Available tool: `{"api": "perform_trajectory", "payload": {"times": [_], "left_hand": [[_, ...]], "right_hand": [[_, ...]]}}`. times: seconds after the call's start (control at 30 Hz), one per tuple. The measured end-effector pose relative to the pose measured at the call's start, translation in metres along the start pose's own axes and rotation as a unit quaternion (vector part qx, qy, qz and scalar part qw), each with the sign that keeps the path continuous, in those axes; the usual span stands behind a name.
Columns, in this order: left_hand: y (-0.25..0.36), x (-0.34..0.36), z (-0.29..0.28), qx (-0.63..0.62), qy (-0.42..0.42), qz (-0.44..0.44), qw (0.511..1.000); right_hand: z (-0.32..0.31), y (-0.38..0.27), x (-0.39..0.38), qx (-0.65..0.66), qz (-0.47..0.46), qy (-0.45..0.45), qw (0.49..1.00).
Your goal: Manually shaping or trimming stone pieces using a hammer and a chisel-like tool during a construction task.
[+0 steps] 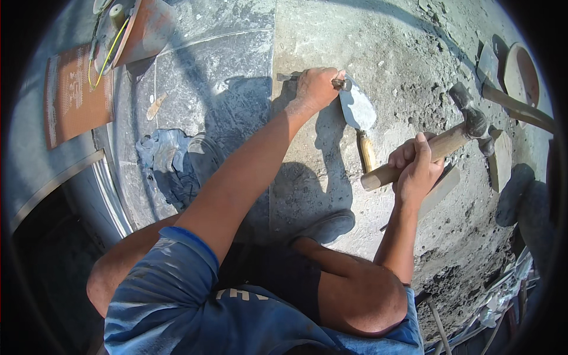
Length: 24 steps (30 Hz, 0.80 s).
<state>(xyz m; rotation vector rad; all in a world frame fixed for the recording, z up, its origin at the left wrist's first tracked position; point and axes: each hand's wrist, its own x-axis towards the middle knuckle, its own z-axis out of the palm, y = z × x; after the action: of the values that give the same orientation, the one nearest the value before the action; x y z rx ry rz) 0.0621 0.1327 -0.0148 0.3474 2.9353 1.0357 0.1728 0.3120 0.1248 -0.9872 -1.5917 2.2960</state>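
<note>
My left hand [318, 89] is closed around a metal chisel. The chisel's flat blade [287, 77] points left, lying close to the seam between the dark tiles and the bare concrete, while its struck end pokes out to the right of my fist. In my right hand [419, 168] is a hammer, gripped by its thick wooden handle [447, 144]. The steel hammer head [475, 121] is raised at upper right, away from the chisel. Between the hands lies a trowel [358, 109] with a pale, dusty blade and a wooden handle, just right of my left fist.
A crumpled blue-grey cloth [168, 163] lies on the tiles [207, 56] near my left shoe. At far left are a cardboard sheet [78, 94] and a reddish container [148, 29]. A wooden-handled tool [518, 108], a round pan [522, 74] and rubble [449, 290] line the right.
</note>
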Motion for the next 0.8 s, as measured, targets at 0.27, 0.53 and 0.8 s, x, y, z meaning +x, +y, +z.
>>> {"api": "perform_trajectory", "payload": {"times": [0.27, 0.53, 0.8], "left_hand": [[0.0, -0.009, 0.005, 0.05, -0.063, -0.005, 0.997], [0.012, -0.001, 0.005, 0.041, -0.068, -0.011, 0.997], [0.004, -0.01, 0.001, 0.031, -0.062, -0.004, 0.998]], "right_hand": [[-0.014, 0.064, 0.006, -0.195, 0.21, -0.195, 0.938], [-0.002, 0.008, 0.02, 0.185, -0.054, 0.081, 0.978], [-0.013, 0.03, -0.003, -0.037, 0.123, -0.089, 0.988]]}}
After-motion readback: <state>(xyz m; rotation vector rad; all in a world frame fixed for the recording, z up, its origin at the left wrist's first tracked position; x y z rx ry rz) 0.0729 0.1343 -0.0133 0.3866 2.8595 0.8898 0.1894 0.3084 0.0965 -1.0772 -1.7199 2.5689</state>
